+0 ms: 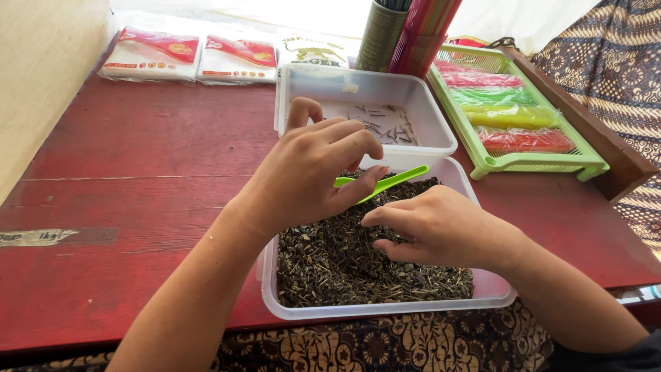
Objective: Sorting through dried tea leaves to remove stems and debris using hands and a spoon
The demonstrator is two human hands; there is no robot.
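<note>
Nearest you, a clear plastic tub (482,293) sits at the near table edge, filled with dark dried leaves (330,265); your right hand (441,227) rests in them at the right, fingers curled and pinching into the leaves. Just beyond, your left hand (310,172) hovers above the tub, thumb and fingertips pinched on green plastic tweezers (396,180). Farther off, a second clear tub (385,93) holds a few twigs (385,124), with a green tray (523,162) to the right and white packets (189,55) far left.

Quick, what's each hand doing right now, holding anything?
Left hand: fingers pinched together over the tray of dried leaves; what they hold cannot be told.
Right hand: curled, fingertips in the leaves, grip unclear.
</note>
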